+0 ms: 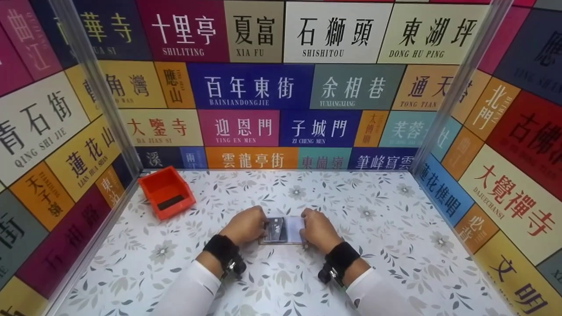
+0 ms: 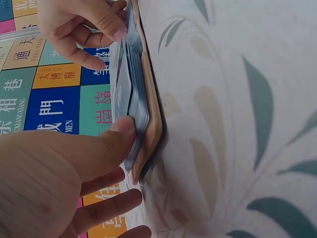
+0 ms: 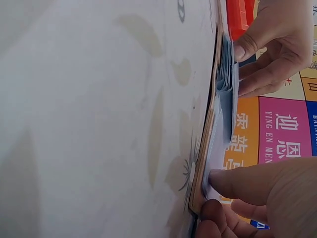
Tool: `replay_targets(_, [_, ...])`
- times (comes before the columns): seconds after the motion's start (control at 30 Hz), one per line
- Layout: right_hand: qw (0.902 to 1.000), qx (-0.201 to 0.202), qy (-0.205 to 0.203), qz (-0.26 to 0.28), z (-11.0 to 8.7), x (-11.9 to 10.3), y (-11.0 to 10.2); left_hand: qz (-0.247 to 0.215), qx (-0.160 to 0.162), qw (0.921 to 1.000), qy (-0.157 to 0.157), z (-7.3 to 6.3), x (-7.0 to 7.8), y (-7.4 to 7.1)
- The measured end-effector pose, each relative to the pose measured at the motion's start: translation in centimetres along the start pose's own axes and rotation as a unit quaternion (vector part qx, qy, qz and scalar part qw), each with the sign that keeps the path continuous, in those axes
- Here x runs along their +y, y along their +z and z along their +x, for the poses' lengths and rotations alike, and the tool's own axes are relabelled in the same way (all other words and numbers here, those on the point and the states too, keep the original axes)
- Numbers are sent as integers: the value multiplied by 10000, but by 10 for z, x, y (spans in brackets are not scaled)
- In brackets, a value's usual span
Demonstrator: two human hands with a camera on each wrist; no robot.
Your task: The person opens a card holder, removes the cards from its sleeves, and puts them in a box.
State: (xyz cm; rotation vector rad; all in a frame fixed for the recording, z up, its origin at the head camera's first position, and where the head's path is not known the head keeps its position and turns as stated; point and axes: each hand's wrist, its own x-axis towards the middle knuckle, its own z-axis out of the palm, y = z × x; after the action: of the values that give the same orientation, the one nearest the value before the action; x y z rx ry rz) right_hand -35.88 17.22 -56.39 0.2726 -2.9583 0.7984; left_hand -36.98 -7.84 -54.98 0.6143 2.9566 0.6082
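Observation:
An opened card holder (image 1: 296, 229) with clear plastic sleeves lies on the table between both hands. A dark card (image 1: 275, 229) shows in its left half. My left hand (image 1: 248, 225) holds the left side, its thumb on the stacked sleeves (image 2: 137, 84) in the left wrist view. On the right side my right hand (image 1: 322, 230) pinches the edge; in the right wrist view its thumb lies on a clear leaf and its fingers are at the tan cover (image 3: 202, 173). The sleeves fan up from the cover on the left half.
An orange-red plastic bin (image 1: 164, 186) with a dark strip at its front stands at the back left of the flower-patterned table (image 1: 281, 281). Walls of coloured name panels (image 1: 250, 85) rise behind and on both sides, with clear corner posts.

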Motion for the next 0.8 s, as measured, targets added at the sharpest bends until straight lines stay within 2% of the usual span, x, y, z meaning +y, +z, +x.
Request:
replay_targets(0.2, [9997,-14,-205,112,0,0,1,135,61,9991,400,-2,-2,0])
replay_targets(0.37, [9996,-144,-5,222,1,-2,4,210,-105,9972,715,-3,-3,3])
replay_targets(0.5, [9990,-72,179,392,2,-5,8,135,-239,9972,694,-6,-2,4])
replay_targets(0.6, [9974,31,78,720,5,-7,12,90,-272,9977,612,-6,-2,4])
replay_targets(0.7, [9869,-315,185,1574,7,-9,14,130,-211,9977,628,-6,-3,4])
replay_targets(0.8, [9657,-788,504,2422,7,-11,15,242,-102,9969,741,-4,-3,5])
